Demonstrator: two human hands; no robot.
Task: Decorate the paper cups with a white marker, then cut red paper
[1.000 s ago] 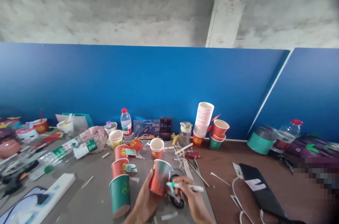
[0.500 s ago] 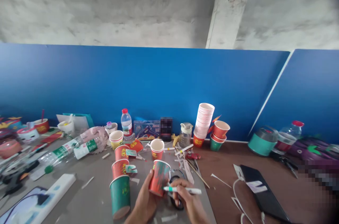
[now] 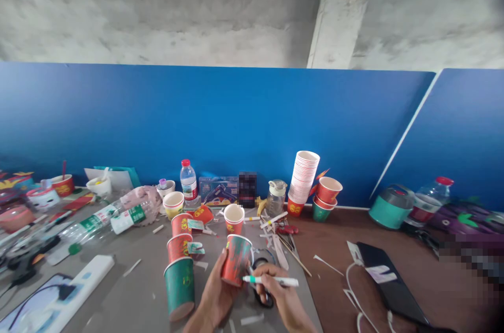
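The white marker is now sitting lower along the red paper cup than a second ago, its green end coming near the base, so the pen work seems to be reaching the lower wall. Over the grey table, I'm watching the left hand cradling the tapered cup while the right hand is pinching the smooth, slim barrel. Patchy grey-green streaks are dulling the red surface beneath a pale, round rim.
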